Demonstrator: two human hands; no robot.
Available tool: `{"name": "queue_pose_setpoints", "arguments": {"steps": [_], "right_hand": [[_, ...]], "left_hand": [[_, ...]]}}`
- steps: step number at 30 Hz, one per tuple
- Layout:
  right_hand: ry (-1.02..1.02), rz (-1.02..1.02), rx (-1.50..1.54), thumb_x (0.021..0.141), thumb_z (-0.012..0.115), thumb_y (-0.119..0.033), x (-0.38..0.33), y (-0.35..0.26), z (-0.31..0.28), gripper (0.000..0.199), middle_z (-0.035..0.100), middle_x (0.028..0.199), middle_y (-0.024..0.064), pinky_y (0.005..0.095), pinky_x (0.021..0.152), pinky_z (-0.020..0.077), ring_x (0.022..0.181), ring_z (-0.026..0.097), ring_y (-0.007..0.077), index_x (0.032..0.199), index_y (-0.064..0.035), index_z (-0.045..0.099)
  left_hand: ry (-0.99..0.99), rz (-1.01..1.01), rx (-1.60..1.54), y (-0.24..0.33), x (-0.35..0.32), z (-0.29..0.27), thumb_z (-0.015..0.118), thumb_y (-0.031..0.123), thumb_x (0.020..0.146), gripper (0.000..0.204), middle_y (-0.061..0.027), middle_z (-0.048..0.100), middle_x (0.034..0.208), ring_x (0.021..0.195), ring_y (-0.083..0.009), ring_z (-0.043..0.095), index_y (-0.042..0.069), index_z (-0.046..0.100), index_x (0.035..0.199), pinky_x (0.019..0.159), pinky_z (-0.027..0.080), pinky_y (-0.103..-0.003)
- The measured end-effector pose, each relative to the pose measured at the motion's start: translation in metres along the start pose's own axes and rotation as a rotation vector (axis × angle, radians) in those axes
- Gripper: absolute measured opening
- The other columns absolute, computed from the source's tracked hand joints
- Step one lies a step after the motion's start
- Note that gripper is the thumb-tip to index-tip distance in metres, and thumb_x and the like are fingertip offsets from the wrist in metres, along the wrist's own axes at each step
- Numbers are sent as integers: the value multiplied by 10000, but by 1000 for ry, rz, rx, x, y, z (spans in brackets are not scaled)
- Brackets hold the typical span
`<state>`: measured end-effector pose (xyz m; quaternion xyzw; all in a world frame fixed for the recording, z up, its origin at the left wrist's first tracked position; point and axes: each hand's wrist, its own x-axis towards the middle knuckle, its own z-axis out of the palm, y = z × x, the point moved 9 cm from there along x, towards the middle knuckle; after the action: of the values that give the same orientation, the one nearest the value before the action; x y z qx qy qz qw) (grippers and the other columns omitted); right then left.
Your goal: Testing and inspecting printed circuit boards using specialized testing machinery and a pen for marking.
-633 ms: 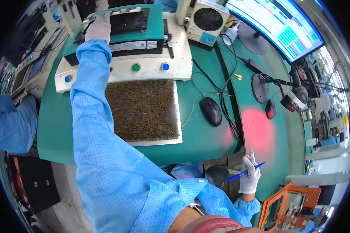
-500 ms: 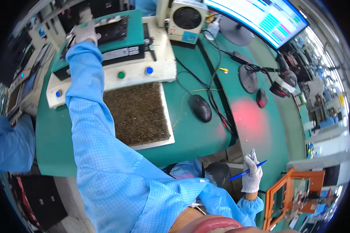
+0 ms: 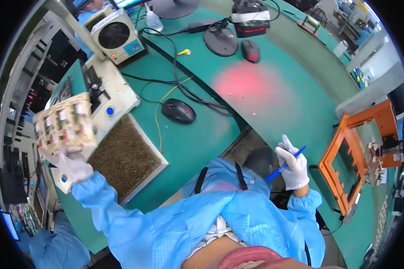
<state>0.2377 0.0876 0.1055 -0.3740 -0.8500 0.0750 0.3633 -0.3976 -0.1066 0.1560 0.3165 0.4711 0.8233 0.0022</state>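
My left hand [image 3: 72,165], in a white glove, holds up a pale circuit board [image 3: 65,123] with several small parts on it, above the left side of the green bench. It hangs over the white test fixture [image 3: 114,96] and the brown bristle mat [image 3: 125,158]. My right hand [image 3: 294,168], also gloved, grips a blue pen [image 3: 286,164] near my lap, just left of an orange frame rack [image 3: 345,166].
A black mouse [image 3: 178,111] lies mid-bench among cables. A small white fan unit [image 3: 114,36] stands at the back left. A second dark mouse [image 3: 250,50] and a monitor base [image 3: 221,41] sit farther back. Another person's blue sleeve [image 3: 54,249] shows at the lower left.
My left hand has lifted a circuit board off the fixture and drawn it back toward me. My head has turned right. The right hand still holds the pen.
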Motion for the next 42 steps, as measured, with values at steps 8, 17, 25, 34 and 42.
{"name": "queue_pose_setpoints", "arguments": {"steps": [8, 17, 25, 34, 42], "right_hand": [[171, -48, -11, 794, 666, 100, -7, -3, -12, 300, 598, 1238, 247, 385, 799, 586, 974, 691, 320, 1028, -83, 622], [354, -49, 1, 845, 615, 108, -16, 5, -20, 285, 514, 1339, 268, 440, 847, 582, 1010, 673, 336, 1061, -72, 568], [333, -24, 103, 847, 546, 134, -25, 13, -16, 371, 486, 1378, 257, 428, 880, 556, 1078, 640, 340, 1141, -89, 573], [311, -56, 65, 884, 562, 75, -25, 8, -15, 277, 508, 1354, 253, 400, 905, 549, 1118, 624, 340, 1129, -53, 588], [302, -65, -21, 842, 646, 71, -12, 0, -18, 263, 569, 1252, 292, 353, 793, 589, 1011, 675, 336, 1070, -44, 586]], "left_hand": [[-821, -733, -412, -32, -249, 328, 719, 134, 814, 894, -154, 423, 1441, 1282, -252, 477, 1, 159, 1499, 1066, 397, -376], [-861, -843, -442, -106, -321, 399, 640, 128, 884, 778, -123, 554, 1311, 1207, -180, 538, 2, 166, 1487, 1036, 403, -302], [-836, -959, -548, -113, -341, 390, 644, 134, 883, 772, -129, 550, 1328, 1211, -187, 543, 16, 180, 1488, 1046, 406, -321], [-877, -923, -566, -106, -341, 388, 650, 167, 888, 801, -128, 555, 1325, 1221, -185, 538, 9, 153, 1495, 1049, 398, -322], [-851, -957, -584, -111, -342, 389, 678, 193, 874, 816, -128, 548, 1331, 1216, -188, 540, 12, 177, 1492, 1049, 389, -324]]}}
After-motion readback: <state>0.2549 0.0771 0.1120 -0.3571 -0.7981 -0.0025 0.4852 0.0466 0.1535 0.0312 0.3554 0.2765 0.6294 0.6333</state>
